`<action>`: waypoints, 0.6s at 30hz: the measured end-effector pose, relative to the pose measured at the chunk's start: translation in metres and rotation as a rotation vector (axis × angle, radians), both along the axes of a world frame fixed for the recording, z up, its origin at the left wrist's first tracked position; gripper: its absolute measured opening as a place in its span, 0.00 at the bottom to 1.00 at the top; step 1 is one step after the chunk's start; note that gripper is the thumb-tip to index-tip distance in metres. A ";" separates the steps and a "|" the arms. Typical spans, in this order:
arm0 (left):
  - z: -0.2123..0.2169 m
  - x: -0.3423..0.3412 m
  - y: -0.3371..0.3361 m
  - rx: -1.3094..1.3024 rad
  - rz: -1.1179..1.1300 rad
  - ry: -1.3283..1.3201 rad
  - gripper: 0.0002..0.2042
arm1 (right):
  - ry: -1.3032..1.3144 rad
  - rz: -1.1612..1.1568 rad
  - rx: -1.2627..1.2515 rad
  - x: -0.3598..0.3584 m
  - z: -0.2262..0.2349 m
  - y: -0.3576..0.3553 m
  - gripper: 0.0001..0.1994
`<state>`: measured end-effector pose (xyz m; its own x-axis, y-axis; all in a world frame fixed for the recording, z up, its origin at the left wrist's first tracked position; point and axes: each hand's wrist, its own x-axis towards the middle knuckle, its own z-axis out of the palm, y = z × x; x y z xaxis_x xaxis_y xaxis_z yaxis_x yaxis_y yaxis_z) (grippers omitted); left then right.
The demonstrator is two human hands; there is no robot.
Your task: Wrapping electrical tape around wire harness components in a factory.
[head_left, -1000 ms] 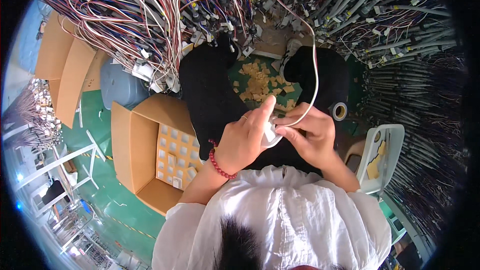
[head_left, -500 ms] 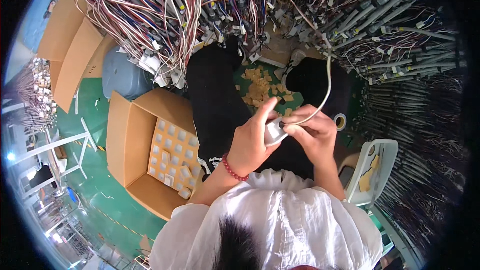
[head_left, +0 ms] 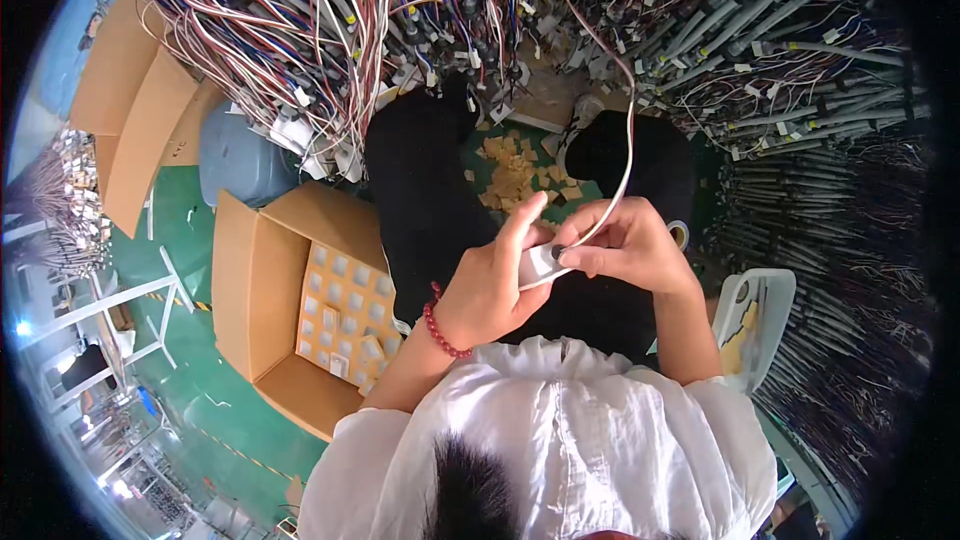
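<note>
White cable (head_left: 630, 135) has swung left, right hand (head_left: 638, 248) pinching it, left hand (head_left: 485, 285) gripping casing (head_left: 537, 268).

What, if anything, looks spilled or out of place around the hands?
Small tan pieces lie scattered on the green floor between the legs, unlike the rows in the cardboard box. The white piece in the left hand shows no clear damage.

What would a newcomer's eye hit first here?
Probably the dense tangle of wires across the top. Then the middle, where the left hand holds a white piece and the right hand pinches a pale cord beside it. At left, an open cardboard box stands out.
</note>
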<state>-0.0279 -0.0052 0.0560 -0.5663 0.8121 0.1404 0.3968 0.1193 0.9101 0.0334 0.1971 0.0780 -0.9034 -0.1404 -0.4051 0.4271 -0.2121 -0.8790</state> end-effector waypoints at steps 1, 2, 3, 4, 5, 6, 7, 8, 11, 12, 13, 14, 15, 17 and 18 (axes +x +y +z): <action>0.001 0.001 -0.001 -0.020 -0.035 -0.056 0.37 | -0.001 -0.002 -0.002 -0.001 -0.002 0.000 0.09; -0.002 0.002 -0.002 -0.022 -0.036 -0.057 0.37 | 0.038 -0.021 -0.042 -0.002 -0.005 -0.001 0.08; -0.005 0.003 -0.001 0.018 -0.044 -0.244 0.37 | 0.077 -0.043 -0.077 -0.002 -0.007 -0.002 0.07; -0.005 0.003 0.002 0.058 -0.052 -0.431 0.38 | 0.159 -0.123 -0.105 0.001 -0.012 -0.008 0.06; -0.003 0.004 0.008 0.185 -0.053 -0.588 0.36 | 0.193 -0.151 -0.139 0.001 -0.017 -0.011 0.06; -0.004 0.003 0.006 0.188 -0.060 -0.699 0.35 | 0.228 -0.172 -0.179 0.000 -0.021 -0.013 0.06; -0.006 0.002 0.004 0.190 -0.068 -0.810 0.34 | 0.122 -0.169 -0.169 0.000 -0.016 -0.008 0.05; -0.017 0.004 0.004 0.223 -0.034 -0.848 0.34 | 0.163 -0.299 -0.223 -0.002 -0.022 -0.009 0.07; -0.018 0.004 0.007 0.247 -0.020 -1.028 0.35 | 0.133 -0.521 -0.303 0.008 -0.035 -0.002 0.13; -0.022 0.002 0.004 0.282 -0.065 -1.167 0.33 | 0.133 -0.521 -0.270 0.012 -0.034 -0.006 0.13; -0.024 0.002 0.005 0.307 -0.030 -1.170 0.33 | 0.133 -0.521 -0.238 0.019 -0.033 -0.011 0.13; -0.024 0.002 0.006 0.332 0.006 -1.172 0.32 | 0.104 -0.511 -0.189 0.027 -0.035 -0.017 0.13; -0.026 0.002 0.007 0.347 0.012 -1.145 0.29 | 0.130 -0.489 -0.085 0.031 -0.037 -0.024 0.12; -0.029 0.002 0.009 0.354 0.029 -1.162 0.28 | 0.141 -0.585 -0.098 0.042 -0.039 -0.039 0.09; -0.030 0.003 0.009 0.363 0.051 -1.179 0.26 | 0.148 -0.599 -0.040 0.047 -0.040 -0.042 0.08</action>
<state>-0.0246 0.0043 0.0261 -0.5293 0.8060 -0.2649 -0.6862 -0.2231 0.6923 0.0808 0.1554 0.0382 -0.8764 0.3957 -0.2744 0.0979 -0.4116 -0.9061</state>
